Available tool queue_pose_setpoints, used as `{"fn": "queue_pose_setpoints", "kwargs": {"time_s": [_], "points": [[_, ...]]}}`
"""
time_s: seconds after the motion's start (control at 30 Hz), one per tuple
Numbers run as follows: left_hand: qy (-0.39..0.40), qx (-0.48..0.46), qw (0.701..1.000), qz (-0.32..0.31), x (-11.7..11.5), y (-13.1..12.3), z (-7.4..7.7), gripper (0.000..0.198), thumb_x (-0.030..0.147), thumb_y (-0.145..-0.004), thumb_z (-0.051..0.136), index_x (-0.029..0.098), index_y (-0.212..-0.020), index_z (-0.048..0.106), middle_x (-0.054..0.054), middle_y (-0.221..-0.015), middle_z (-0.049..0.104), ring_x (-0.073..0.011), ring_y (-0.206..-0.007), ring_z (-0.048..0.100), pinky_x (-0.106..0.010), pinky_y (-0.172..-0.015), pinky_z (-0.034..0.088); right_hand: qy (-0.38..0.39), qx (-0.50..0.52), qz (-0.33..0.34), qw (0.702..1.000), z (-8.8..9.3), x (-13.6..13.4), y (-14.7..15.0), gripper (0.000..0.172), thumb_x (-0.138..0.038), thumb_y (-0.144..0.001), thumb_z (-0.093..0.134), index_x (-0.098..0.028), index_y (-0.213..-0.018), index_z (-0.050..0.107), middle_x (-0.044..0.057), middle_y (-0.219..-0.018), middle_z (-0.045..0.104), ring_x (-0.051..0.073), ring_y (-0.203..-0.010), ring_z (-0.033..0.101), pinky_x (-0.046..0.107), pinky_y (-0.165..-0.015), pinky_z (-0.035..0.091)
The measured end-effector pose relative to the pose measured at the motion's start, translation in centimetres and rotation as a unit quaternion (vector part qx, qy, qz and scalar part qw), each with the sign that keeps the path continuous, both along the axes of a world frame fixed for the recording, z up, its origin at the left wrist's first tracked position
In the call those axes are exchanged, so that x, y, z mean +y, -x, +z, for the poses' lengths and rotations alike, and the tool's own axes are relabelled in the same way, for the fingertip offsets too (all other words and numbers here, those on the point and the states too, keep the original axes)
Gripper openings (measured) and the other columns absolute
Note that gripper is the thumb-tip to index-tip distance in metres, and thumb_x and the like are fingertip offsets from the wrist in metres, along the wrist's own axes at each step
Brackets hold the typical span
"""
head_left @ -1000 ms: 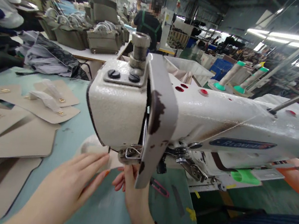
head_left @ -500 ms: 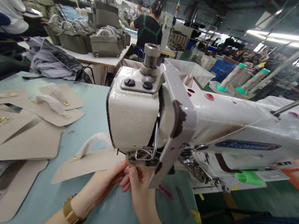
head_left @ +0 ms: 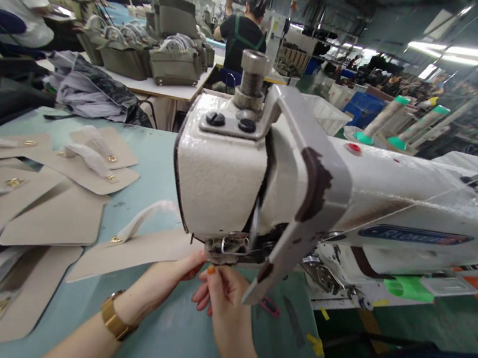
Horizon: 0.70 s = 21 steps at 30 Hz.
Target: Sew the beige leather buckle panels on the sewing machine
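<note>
1. The left hand [head_left: 168, 280] comes in from the lower left, a gold watch [head_left: 114, 319] on its wrist, fingers stretched forward and lying on the near edge of the beige panel [head_left: 136, 253] just under the head of the sewing machine [head_left: 222, 170].
2. The right hand [head_left: 220, 297] rises from the bottom edge, fingers curled, thumb and forefinger pinched together right below the presser foot [head_left: 228, 245]; whether a thread sits in that grip cannot be told.
3. The left grip is loose and flat, pressing the panel rather than closing on it.
4. The beige panel lies flat on the bench [head_left: 156, 154], its right end tucked beneath the machine head, its white handle loop [head_left: 142, 219] arching up to the left of both hands.
5. Both hands touch at the fingertips, just beside the needle area.
6. Left of the panel, a stack of cut beige pieces [head_left: 34, 213] crowds the bench; bare bench surface shows in front of the hands, and the machine arm blocks the right.
</note>
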<state>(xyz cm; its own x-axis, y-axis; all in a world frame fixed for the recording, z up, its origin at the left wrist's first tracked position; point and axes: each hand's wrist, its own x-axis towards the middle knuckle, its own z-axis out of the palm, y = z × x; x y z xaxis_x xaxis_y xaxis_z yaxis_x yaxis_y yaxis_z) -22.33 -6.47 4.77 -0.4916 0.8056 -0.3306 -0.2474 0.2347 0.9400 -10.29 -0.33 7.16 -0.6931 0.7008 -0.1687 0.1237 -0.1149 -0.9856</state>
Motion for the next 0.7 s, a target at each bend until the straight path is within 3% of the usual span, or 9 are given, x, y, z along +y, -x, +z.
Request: {"fn": "queue_pose_setpoints", "kwargs": {"time_s": [0.17,0.33,0.7], "points": [[0.020,-0.007,0.999,0.049,0.1,0.7,0.1,0.040,0.051,-0.072,0.067,0.017,-0.059,0.052,0.004,-0.055,0.045,-0.0118,-0.055,0.037,-0.023,-0.052,0.032,0.028,0.005,0.015,0.999,-0.5,-0.8,-1.0,0.039,-0.044,-0.091,0.048,-0.011,-0.076,0.060,0.002,-0.055,0.061,0.006,-0.044,0.052,0.013,-0.044,0.036],[0.004,-0.025,0.999,0.038,0.3,0.4,0.5,0.040,0.047,-0.074,0.065,0.019,-0.056,0.043,0.007,-0.054,0.035,-0.0105,-0.053,0.028,-0.023,-0.050,0.028,0.047,0.012,0.028,0.998,-0.8,-1.1,-1.6,0.041,-0.048,-0.091,0.048,-0.011,-0.076,0.061,0.003,-0.055,0.061,0.006,-0.044,0.052,0.013,-0.044,0.036],[0.011,0.013,0.996,0.086,0.7,-0.4,1.1,0.043,0.048,-0.076,0.062,0.020,-0.053,0.039,0.007,-0.053,0.032,-0.0112,-0.054,0.028,-0.024,-0.051,0.026,0.059,0.015,0.055,0.997,-0.6,-1.7,-2.3,0.042,-0.048,-0.091,0.047,-0.011,-0.076,0.061,0.003,-0.055,0.061,0.006,-0.044,0.051,0.014,-0.044,0.035]]}}
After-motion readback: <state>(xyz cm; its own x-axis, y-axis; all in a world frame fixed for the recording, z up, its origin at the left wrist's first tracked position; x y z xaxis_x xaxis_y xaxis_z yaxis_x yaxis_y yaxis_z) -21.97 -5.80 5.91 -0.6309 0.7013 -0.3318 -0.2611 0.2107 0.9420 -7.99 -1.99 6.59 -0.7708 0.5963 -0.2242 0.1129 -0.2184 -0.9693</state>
